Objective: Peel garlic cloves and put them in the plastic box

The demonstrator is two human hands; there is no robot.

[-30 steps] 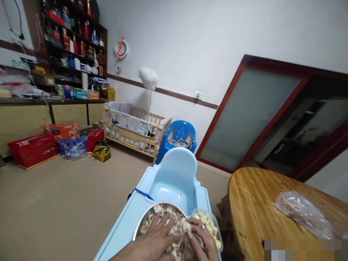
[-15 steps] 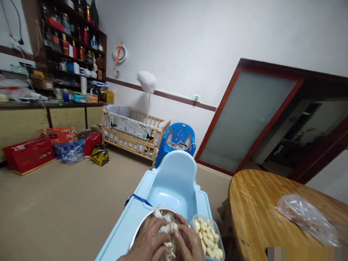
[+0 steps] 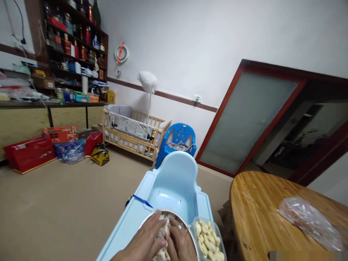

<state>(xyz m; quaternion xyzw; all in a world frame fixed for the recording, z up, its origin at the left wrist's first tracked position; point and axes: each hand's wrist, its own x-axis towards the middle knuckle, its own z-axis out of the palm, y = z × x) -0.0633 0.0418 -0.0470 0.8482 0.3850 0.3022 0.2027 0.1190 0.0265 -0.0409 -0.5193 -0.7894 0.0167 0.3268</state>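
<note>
Both hands are inside a metal bowl [image 3: 194, 237], among garlic and loose papery garlic skins [image 3: 164, 232]. My left hand [image 3: 145, 237] reaches in from the left, its fingers stretched over the skins and its thumb apart. Opposite it, my right hand [image 3: 181, 239] has its fingers spread and pointing down into the skins. Some fingertips are hidden in the pile, and no held clove shows clearly. Just right of the bowl is a clear plastic container [image 3: 193, 225] of peeled garlic cloves [image 3: 208, 239]. A light-blue plastic high chair [image 3: 179, 170] bears the bowl on its tray [image 3: 122, 226].
A wooden table [image 3: 250, 206] with a clear plastic bag [image 3: 307, 217] stands at the right. Behind the high chair are a blue chair [image 3: 181, 134] and a wooden crib [image 3: 133, 145]. Bags and boxes, among them a red one [image 3: 29, 154], lie on the floor at left.
A whitish garlic bulb showed between my fingers before; now it is not visible. My hands have flattened and sunk lower into the skins, and more of the bowl's right rim shows.
</note>
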